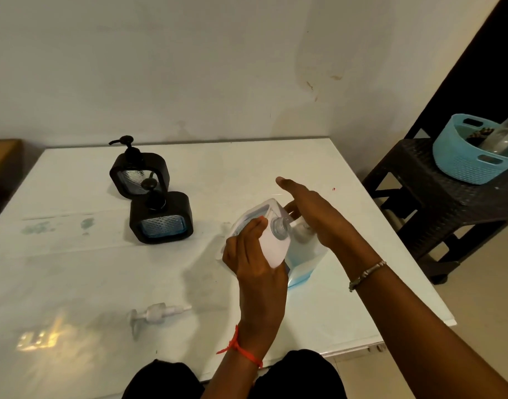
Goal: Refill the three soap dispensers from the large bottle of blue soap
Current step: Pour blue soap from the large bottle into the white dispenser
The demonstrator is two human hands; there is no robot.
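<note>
My left hand [255,254] grips a white-framed soap dispenser [271,249], tilted, with its open neck [280,227] turned towards the large clear bottle of blue soap [303,263]. That bottle stands right beside it, blue liquid low inside. My right hand [313,214] lies over the bottle's top; the thumb curls round it and the index finger points straight out. The bottle's mouth is mostly hidden under this hand. Two black-framed dispensers, the far one [139,174] and the near one [160,218], stand at the table's left with their pumps on.
A white pump head [157,312] lies loose on the white table [74,269] near the front. Wet smears mark the table's left side. To the right, a dark wicker stool [448,203] carries a blue basket [466,156]. My dark-clothed knees are at the front edge.
</note>
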